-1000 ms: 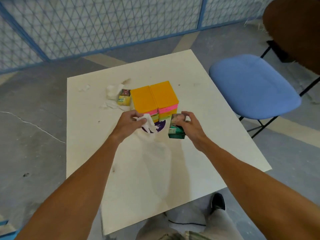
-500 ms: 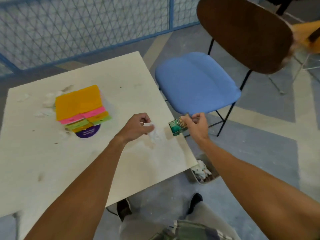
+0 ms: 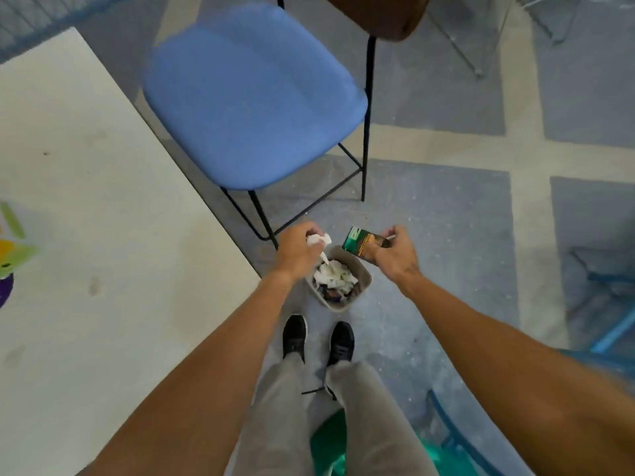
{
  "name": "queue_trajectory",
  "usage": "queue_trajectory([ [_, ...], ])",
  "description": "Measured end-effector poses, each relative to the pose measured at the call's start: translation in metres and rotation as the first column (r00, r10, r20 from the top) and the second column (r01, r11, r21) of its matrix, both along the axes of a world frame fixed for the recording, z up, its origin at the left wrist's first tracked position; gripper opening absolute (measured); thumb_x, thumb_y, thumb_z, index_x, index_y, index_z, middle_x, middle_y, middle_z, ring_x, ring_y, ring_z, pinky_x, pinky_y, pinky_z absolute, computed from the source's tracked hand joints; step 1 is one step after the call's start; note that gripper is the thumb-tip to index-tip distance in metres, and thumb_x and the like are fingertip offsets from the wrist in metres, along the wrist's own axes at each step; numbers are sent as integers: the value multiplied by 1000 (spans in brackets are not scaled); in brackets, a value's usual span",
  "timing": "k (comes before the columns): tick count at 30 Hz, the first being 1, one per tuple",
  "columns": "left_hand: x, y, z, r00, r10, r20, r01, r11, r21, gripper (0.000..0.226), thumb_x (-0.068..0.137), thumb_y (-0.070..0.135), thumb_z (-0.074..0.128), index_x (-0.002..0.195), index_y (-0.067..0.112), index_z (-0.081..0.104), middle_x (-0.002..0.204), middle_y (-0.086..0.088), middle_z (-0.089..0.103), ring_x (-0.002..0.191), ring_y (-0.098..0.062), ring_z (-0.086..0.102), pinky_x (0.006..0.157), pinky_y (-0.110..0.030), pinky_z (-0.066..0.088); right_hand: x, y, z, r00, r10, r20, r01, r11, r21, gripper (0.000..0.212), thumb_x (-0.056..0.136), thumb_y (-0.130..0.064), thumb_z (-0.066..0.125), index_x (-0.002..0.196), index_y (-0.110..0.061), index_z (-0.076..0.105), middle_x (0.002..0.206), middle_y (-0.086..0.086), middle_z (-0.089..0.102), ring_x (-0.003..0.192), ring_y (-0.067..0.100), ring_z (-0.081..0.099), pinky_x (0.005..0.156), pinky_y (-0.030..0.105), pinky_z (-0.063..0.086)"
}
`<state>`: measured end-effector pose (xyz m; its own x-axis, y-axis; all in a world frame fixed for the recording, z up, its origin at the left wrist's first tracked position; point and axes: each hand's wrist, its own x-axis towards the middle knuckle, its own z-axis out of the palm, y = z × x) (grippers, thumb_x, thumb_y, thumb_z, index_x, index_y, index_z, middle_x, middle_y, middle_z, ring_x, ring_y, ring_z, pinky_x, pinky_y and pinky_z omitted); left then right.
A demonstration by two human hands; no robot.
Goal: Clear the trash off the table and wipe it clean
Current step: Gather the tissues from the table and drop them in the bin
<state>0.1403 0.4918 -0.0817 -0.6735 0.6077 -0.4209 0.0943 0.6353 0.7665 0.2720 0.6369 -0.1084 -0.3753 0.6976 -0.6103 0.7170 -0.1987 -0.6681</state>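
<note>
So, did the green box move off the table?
Yes. The green box, pinched by the right hand, has left the table and now hangs past its edge, over the trash bin's rim.

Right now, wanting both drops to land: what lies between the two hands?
Head view: only the trash bin, on the floor beneath the gap between left hand, gripping tissue, and right hand, holding the green carton.

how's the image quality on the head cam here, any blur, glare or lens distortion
Head view: soft overall, worst at the frame's left edge, where coloured items on the table smear; print on the green box in the right hand is unreadable; the tissue in the left hand is distinct; wide-angle stretch balloons the forearms; flat light, no glare.
</note>
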Motion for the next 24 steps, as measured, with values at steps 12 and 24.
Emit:
queue_trajectory([
  [12, 58, 27, -280, 938, 252, 237, -200, 954, -223, 44, 90, 11, 62, 133, 15, 55, 133, -5, 59, 110, -18, 58, 87, -21, 48, 37, 3, -254, 988, 41, 149, -42, 999, 5, 22, 82, -17, 70, 87, -18, 49, 89, 6, 64, 77, 20, 60, 63, 32, 50],
  [24, 53, 31, -161, 994, 37, 107, -16, 982, -190, 47, 97, 13, 55, 142, 20, 46, 144, -6, 48, 132, -22, 48, 108, -34, 41, 25, 14, -132, 944, 320, 83, -323, 946, 23, 35, 92, -21, 65, 125, -18, 54, 127, 6, 58, 112, 23, 57, 98, 41, 50],
])
